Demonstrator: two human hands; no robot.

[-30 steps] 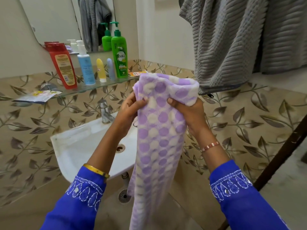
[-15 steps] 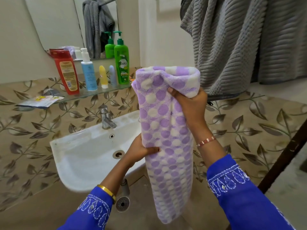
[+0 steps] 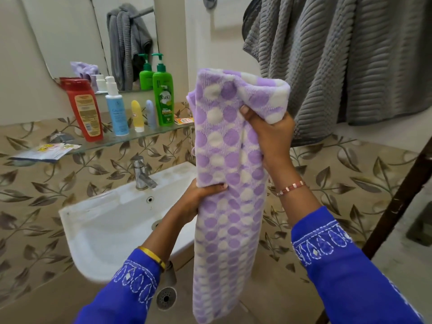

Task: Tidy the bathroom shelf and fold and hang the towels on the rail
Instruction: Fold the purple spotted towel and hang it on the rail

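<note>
Beige leaf-patterned wall tiles (image 3: 350,174) back a white ceramic washbasin (image 3: 105,220) with a chrome tap (image 3: 141,171). Glass shelf (image 3: 131,139) above basin carries, left to right: flat sachets (image 3: 44,152), red bottle (image 3: 83,108), blue pump bottle (image 3: 117,108), small yellow tube (image 3: 137,115), small lilac tube (image 3: 150,114), green pump bottle (image 3: 163,94). Grey ribbed towel (image 3: 339,59) hangs at upper right. Purple-and-white dotted towel (image 3: 231,178), folded into a long narrow strip, hangs vertically in front of the basin. Right hand (image 3: 271,134) clamped on the strip near its top fold; left hand (image 3: 198,197) pinching its left edge lower down, at mid-length. Hands apart, one above the other.
</note>
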